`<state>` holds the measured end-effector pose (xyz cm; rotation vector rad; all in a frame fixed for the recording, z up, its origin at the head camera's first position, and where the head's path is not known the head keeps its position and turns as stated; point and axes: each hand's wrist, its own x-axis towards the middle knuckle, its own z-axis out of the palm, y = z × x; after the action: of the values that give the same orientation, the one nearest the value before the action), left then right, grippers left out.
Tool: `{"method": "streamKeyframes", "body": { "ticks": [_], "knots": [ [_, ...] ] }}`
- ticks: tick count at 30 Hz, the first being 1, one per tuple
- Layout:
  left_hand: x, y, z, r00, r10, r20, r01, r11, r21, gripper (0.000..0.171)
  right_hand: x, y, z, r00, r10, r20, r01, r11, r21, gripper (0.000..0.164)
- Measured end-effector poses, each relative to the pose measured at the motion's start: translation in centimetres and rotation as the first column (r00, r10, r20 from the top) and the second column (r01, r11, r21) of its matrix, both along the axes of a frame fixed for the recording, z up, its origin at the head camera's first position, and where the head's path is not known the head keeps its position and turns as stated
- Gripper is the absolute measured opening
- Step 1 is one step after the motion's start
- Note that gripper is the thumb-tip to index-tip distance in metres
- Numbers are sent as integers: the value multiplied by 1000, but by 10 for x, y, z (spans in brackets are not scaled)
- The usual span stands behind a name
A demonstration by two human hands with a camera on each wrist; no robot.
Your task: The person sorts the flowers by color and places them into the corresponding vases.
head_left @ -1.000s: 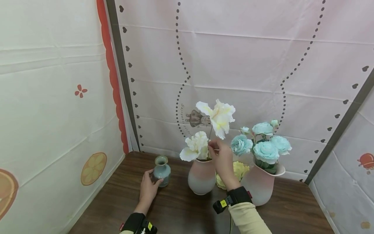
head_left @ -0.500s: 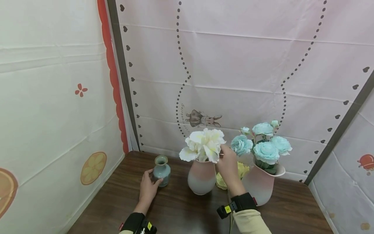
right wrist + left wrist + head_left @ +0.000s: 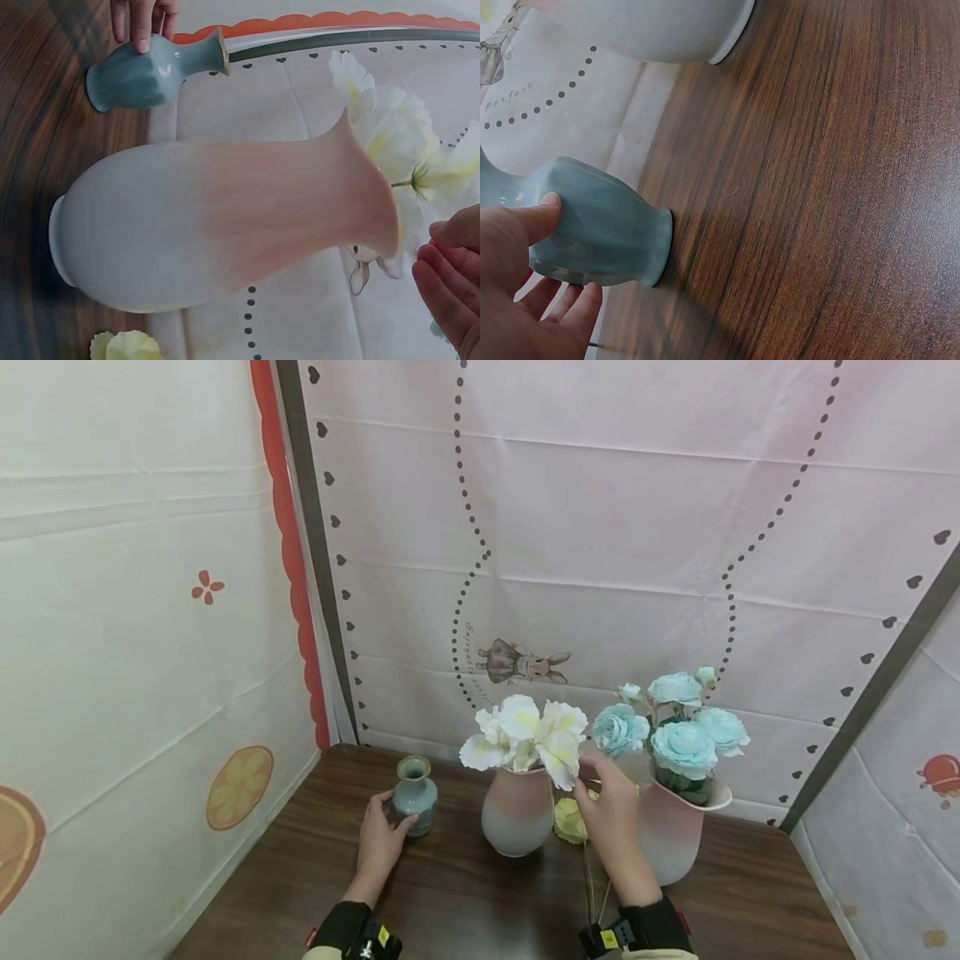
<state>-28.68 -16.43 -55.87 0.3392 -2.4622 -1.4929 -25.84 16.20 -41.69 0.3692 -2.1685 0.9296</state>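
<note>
My left hand (image 3: 378,839) holds a small blue-green ceramic vase (image 3: 417,800) around its body, thumb on one side and fingers on the other. The vase stands upright on the table at the left. To its right is a pink-and-white vase (image 3: 516,818) with white artificial irises (image 3: 520,727) in its mouth. My right hand (image 3: 611,814) is beside these blooms, its fingertips right at the lowest petal at the rim. In the right wrist view, the thumb and fingers (image 3: 448,289) are lightly bent, with nothing visible between them.
A pink-and-white pitcher-like vase (image 3: 670,839) with turquoise flowers (image 3: 684,747) stands just right of my right hand. Yellow flowers (image 3: 570,821) lie on the wooden table (image 3: 465,902), stems toward me. Fabric walls (image 3: 600,527) enclose the back and sides.
My right hand lowered a white iris into the middle vase and let it go, then drew back slightly right and down. The left hand stayed on the small vase.
</note>
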Motion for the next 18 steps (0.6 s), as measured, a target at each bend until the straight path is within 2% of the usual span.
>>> {"method": "streamKeyframes", "body": {
  "ticks": [9, 18],
  "knots": [
    [-1, 1, -1, 1000, 6, -1, -6, 1000, 1, 62, 4, 11, -14, 998, -40, 53, 41, 999, -16, 20],
    [0, 1, -2, 1000, 4, -14, -4, 1000, -1, 61, 5, 22, -36, 982, -110, 150, 112, 994, -4, 15]
  ]
}}
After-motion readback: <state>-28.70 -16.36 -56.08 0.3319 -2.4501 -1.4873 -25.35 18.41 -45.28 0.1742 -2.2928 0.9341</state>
